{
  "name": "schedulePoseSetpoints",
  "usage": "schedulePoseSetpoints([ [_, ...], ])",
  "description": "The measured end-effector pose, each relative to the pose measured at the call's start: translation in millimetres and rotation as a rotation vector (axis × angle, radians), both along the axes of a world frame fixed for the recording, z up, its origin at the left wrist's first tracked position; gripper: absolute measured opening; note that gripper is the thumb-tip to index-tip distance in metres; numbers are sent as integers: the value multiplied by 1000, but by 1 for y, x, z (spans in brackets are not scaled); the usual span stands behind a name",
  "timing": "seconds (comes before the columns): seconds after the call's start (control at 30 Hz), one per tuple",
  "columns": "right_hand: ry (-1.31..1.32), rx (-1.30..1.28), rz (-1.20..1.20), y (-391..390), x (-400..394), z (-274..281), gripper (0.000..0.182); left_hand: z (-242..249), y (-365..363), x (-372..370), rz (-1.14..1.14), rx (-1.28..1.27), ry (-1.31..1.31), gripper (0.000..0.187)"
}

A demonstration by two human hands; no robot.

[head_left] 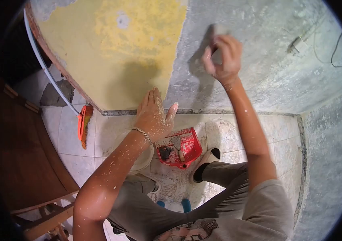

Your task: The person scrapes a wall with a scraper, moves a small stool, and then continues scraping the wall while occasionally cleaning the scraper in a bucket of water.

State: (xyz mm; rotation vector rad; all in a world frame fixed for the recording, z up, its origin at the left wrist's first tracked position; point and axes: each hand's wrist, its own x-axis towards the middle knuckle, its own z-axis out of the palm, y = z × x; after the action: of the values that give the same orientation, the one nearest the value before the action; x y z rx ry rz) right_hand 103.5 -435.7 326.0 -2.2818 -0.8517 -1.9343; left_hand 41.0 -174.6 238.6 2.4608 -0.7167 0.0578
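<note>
My right hand [225,58] is raised at the grey, scraped part of the wall [259,60], its fingers curled around a small pale piece that is blurred and hard to identify. That piece is at or against the wall surface. Lower down, my left hand [155,114] has its fingers stretched out and lies against or close to the yellow paint [138,44] near the wall's foot. Light flakes are stuck to this hand and its forearm. Nothing shows in it.
On the tiled floor a red dustpan [197,148] holds a scraper [177,143] and dark and pale debris. Beside it, partly behind my left arm, is a round whitish container [143,158]. An orange broom [83,124] stands left; a white plug [299,45] is on the wall.
</note>
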Motion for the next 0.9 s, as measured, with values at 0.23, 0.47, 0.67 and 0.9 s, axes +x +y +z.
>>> schedulePoseSetpoints([
  [0.23, 341, -748, 3, -49, 17, -37, 17, 14, 53, 2, 76, -66, 60, 74],
  [0.47, 380, -710, -108, -45, 32, -181, 16, 49, 49, -7, 57, -69, 315, 65],
  [0.67, 258, -738, -37, -53, 31, -192, 21, 73, 52, -17, 26, -48, 248, 65],
  [0.9, 567, -848, 19, -30, 46, -286, 30, 69, 30, -13, 4, -43, 323, 75],
])
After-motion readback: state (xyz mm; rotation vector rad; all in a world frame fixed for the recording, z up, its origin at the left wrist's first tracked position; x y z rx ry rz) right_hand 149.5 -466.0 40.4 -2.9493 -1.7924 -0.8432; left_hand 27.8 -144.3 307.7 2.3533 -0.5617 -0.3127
